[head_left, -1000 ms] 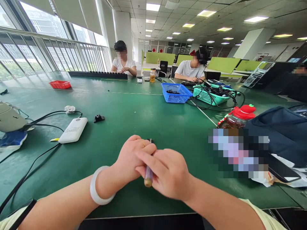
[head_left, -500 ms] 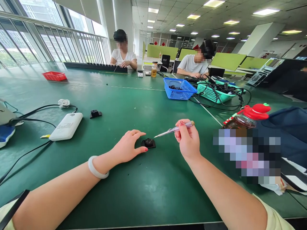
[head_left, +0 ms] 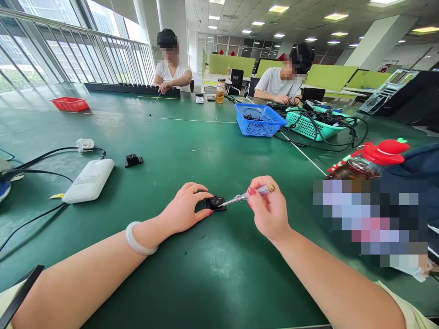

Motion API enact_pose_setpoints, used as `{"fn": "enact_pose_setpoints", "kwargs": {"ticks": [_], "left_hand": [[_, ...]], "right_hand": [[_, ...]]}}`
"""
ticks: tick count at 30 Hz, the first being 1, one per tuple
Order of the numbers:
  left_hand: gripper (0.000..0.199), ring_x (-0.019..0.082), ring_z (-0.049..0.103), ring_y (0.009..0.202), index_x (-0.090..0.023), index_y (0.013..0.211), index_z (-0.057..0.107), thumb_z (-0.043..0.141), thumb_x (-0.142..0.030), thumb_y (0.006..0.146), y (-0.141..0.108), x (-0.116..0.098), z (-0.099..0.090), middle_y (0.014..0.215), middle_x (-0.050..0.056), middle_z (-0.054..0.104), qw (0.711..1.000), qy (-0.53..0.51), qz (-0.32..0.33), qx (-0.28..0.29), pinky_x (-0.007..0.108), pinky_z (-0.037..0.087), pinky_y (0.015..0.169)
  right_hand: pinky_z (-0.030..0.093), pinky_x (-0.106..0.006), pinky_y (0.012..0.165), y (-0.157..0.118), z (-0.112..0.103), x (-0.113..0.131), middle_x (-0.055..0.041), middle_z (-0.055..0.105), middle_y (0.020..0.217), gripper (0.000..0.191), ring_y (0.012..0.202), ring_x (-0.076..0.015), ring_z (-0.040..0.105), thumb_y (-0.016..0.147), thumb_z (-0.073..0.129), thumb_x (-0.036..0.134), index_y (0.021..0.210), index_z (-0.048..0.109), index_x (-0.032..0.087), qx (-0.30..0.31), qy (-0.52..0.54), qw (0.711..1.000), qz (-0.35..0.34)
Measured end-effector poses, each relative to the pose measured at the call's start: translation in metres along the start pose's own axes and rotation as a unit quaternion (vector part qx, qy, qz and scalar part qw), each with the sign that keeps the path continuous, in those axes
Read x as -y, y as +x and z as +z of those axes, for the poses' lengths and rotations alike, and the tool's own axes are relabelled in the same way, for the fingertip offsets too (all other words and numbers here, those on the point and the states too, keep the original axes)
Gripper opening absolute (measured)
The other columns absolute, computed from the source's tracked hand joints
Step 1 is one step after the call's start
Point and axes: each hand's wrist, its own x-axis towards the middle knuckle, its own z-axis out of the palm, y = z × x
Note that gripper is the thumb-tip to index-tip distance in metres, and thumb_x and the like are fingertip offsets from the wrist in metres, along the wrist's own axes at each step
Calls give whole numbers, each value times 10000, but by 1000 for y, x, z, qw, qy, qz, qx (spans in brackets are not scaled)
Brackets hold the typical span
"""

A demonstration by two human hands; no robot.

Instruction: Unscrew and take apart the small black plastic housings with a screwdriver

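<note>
A small black part (head_left: 216,203) lies on the green table. My left hand (head_left: 187,207) rests at its left side, thumb and forefinger touching its edges and holding it. In my right hand (head_left: 269,205) is a screwdriver (head_left: 244,196) with a clear handle, pinched between thumb and fingers. Its metal tip points down-left and meets the top of the black part. A second black part (head_left: 133,160) lies farther off to the left.
A white power bank (head_left: 89,180) with black cables is at the left. Beyond are a red tray (head_left: 70,104), a blue basket (head_left: 259,119) and a green basket (head_left: 317,125) with cables. A red-lidded bottle (head_left: 370,160) stands right. Two people sit across the table.
The screwdriver in my right hand has come down-left, its tip now at the black part. My left fingers have closed in on the part. The view has shifted slightly.
</note>
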Motion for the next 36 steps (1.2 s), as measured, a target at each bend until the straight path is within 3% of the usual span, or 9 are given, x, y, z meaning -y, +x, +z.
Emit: {"fn": "enact_pose_setpoints", "kwargs": {"ticks": [10,17,31,36], "left_hand": [[326,311,493,1218,-263,1179,703,648,-375,879,0,1,2,1232,81,641,1000,6,12,-19,523,421,1077],[327,300,495,1219,-258,1214,684,597,-346,911,1,2,2,1235,74,649,1000,6,5,-13,509,423,1075],[330,299,493,1224,-260,1223,674,572,-352,922,1,3,3,1239,69,651,1000,4,6,-9,506,418,1079],[325,300,500,1214,-269,1210,682,572,-370,921,1,4,3,1233,69,652,1000,3,11,-13,515,420,1079]], "right_hand": [[298,-209,388,-2,1,3,59,508,588,98,399,-61,382,932,541,249,836,544,229,3,-73,995,-68],[387,-223,445,-4,1,1,42,555,618,94,454,-82,452,927,551,251,838,575,232,21,-100,991,-88],[379,-197,434,-6,3,8,76,509,509,100,413,-68,410,910,572,202,815,588,228,34,-122,981,-143],[401,-202,443,-8,3,7,65,574,543,71,421,-74,453,907,590,217,841,608,235,51,-137,976,-159]]}}
